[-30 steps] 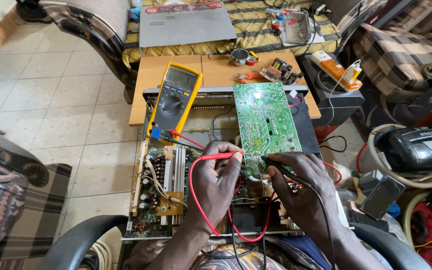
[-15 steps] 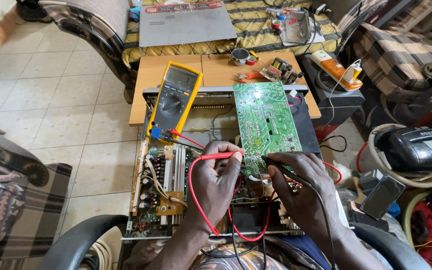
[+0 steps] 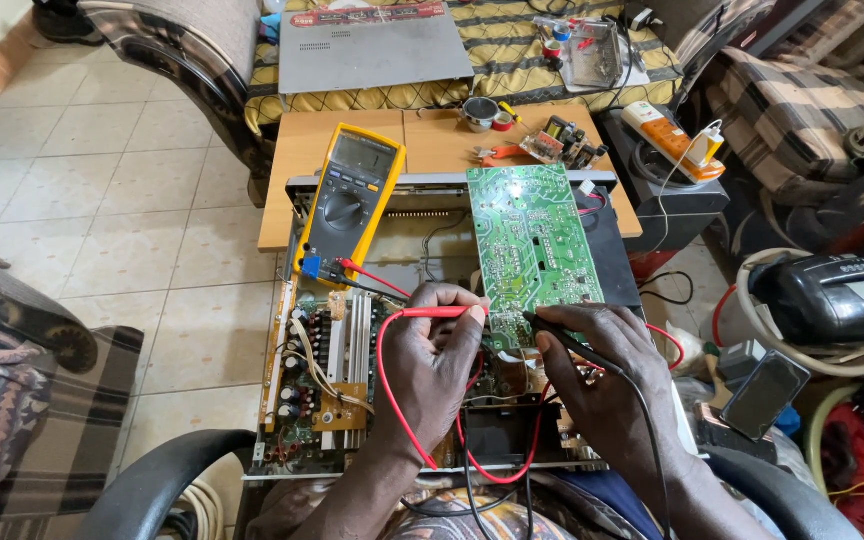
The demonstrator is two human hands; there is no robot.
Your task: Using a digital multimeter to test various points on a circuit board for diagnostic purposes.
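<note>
Red probe (image 3: 437,312) pinched in left hand (image 3: 432,370), tip against lower edge of green board (image 3: 534,245). Black probe (image 3: 562,340) pinched in right hand (image 3: 607,385), tip just below the same edge, close beside the red one. Both grips narrow, closed on the probe shafts. Red lead (image 3: 392,400) looping down past left wrist and back up; black lead (image 3: 652,440) trailing over right wrist. Green board propped tilted over right half of open chassis (image 3: 297,440), solder side up. Yellow meter (image 3: 350,200) leaning on chassis back-left corner, leads plugged in at its lower end, dial in the middle, screen too dim to read. Heat-sink fins (image 3: 357,345) and small brown board (image 3: 337,405) inside chassis, left of left hand. Wooden tabletop (image 3: 292,160) behind chassis, carrying tape rolls (image 3: 487,115) and small module (image 3: 562,140) near its far right corner. Grey metal cover (image 3: 372,55) on striped couch beyond. Orange power strip (image 3: 672,140) off tabletop's right edge. Tiled floor at left.
</note>
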